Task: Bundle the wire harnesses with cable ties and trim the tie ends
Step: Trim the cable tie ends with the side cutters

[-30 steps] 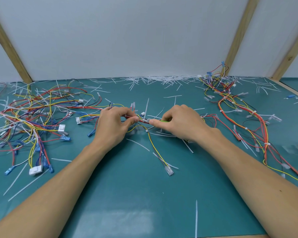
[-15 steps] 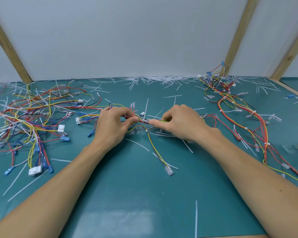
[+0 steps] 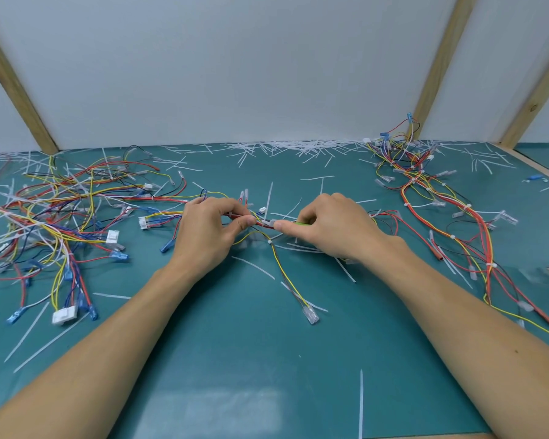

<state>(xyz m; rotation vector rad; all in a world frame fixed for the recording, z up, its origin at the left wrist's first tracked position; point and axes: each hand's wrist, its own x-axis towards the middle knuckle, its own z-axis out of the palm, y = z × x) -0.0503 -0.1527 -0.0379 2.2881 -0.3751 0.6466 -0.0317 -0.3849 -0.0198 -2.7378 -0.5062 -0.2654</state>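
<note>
At the middle of the teal mat [image 3: 267, 359], my left hand [image 3: 208, 231] pinches a red-and-yellow wire harness [image 3: 259, 220] between thumb and fingers. My right hand [image 3: 328, 226] grips a green-handled tool [image 3: 301, 222] whose tip meets the harness just right of my left thumb. A white cable tie tail [image 3: 269, 198] stands up from the harness between my hands. A yellow and black branch [image 3: 286, 274] of the harness trails toward me and ends in a clear terminal [image 3: 310, 315]. The tool's jaws are hidden behind my fingers.
A loose tangle of unbundled harnesses [image 3: 54, 217] covers the left of the mat. Tied harnesses [image 3: 435, 204] run down the right side. Cut tie ends [image 3: 298, 147] lie heaped along the back wall, and loose ties [image 3: 360, 400] lie near the front edge.
Nothing has visibly moved; both hands stay on the harness in the same place.
</note>
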